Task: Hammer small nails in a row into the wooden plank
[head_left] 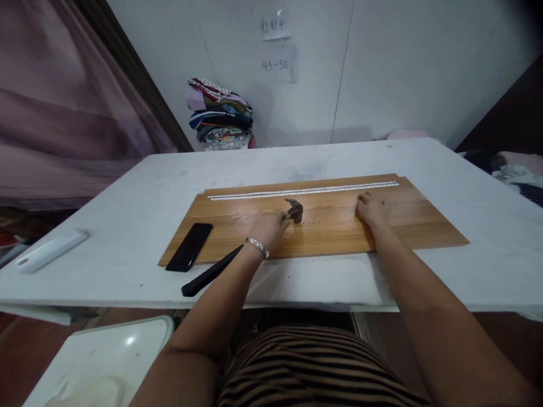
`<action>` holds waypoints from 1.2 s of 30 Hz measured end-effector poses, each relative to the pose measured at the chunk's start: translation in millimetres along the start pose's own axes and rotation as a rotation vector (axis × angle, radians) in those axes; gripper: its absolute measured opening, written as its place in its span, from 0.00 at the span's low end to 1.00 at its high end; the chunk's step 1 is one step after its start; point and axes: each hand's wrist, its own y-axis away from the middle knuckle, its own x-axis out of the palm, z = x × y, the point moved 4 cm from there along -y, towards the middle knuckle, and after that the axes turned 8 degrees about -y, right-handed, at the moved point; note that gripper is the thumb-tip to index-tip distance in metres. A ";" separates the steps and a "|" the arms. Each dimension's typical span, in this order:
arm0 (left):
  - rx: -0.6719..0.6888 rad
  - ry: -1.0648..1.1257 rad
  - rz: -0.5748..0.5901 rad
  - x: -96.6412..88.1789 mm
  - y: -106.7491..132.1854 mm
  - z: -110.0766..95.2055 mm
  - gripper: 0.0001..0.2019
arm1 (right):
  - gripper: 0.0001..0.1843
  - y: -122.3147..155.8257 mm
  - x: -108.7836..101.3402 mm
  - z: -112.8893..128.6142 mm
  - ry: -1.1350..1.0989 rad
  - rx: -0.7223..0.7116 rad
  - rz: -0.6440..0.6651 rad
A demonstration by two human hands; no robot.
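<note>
My left hand (pixel 269 230) is closed around a claw hammer (pixel 296 211), gripping it close to its dark, rusty head. The black handle runs back under the wrist toward the table's front edge. A wooden board (pixel 339 237) lies flat below the hammer, with a short row of small dark spots, nails or holes, just right of the head. Several loose nails (pixel 236 218) are left of my left hand. My right hand (pixel 372 209) rests on the board's right part, fingers loosely bent and touching the wood; nothing shows in them.
Two white marked strips (pixel 303 191) run along the board's far side. A black phone (pixel 189 247) lies on its left end. The white table (pixel 127 209) carries a white flat object (pixel 51 250) at left. Folded cloths (pixel 221 116) are piled by the wall; a white stool (pixel 106 362) stands below.
</note>
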 end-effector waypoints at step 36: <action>0.005 -0.012 -0.010 2.9 -1.4 3.9 0.18 | 0.22 -2.4 1.1 -2.1 0.008 0.014 0.003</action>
